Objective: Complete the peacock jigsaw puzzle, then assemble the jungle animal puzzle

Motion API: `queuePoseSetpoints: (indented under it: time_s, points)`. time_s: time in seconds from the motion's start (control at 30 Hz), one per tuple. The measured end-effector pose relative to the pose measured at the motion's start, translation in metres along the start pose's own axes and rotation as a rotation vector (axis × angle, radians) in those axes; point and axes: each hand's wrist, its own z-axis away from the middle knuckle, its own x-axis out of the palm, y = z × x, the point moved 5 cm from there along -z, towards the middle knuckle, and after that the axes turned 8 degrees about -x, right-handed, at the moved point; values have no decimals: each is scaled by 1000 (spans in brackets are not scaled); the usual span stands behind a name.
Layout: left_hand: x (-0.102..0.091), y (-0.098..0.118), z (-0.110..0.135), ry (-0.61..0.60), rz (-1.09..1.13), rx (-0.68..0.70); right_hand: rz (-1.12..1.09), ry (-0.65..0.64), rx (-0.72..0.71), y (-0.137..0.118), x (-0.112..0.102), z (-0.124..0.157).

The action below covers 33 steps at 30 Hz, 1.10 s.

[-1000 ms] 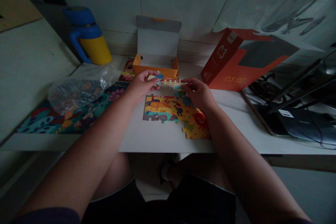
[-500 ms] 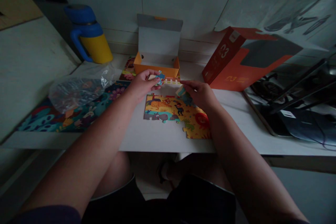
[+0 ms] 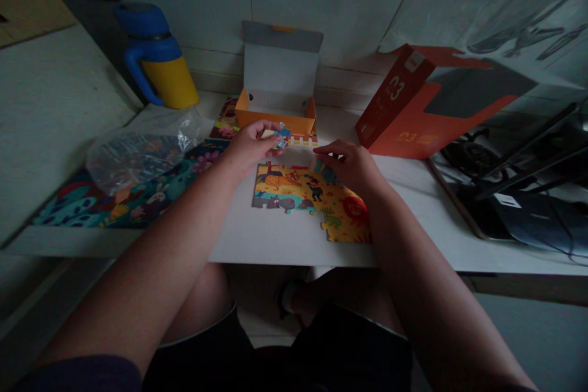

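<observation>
A partly joined jigsaw puzzle with animals on a yellow ground lies on the white table. My left hand is raised beyond its upper left edge, fingers closed on a few puzzle pieces, one blue on top. At the puzzle's upper right, my right hand is closed with its fingertips on a pale and blue puzzle piece. That hand hides most of the piece, so I cannot tell whether it touches its neighbours. The puzzle's right side is partly under my right wrist.
Behind the puzzle stands an open orange box with its lid up. A clear plastic bag lies on a dark illustrated sheet at left, near a blue and yellow jug. A red box and black equipment occupy the right.
My right hand has come down slightly; its puzzle piece, tilted up before, now sits lower at the puzzle's upper edge. My left hand still holds its pieces in nearly the same place.
</observation>
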Motion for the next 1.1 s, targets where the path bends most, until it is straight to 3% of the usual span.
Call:
queuePoseSetpoints:
  time_s: [0.1,0.2,0.37,0.53,0.73,1.1]
  points:
    - [0,0,-1,1,0,4,-5,-60,-11,-3,2,1]
    - [0,0,-1,-2,-6,-10,-40,-68,85,4,1,2]
    - [1,1,0,-12,-3,-18,-295,190,293,32,-7,4]
    - [0,-1,0,-10,-9,-12,-414,289,409,48,-7,7]
    - [0,-2,-1,-11,-13,-10,-531,267,383,42,9,4]
    - [3,0,1,3,-18,-24,-452,205,295,34,29,0]
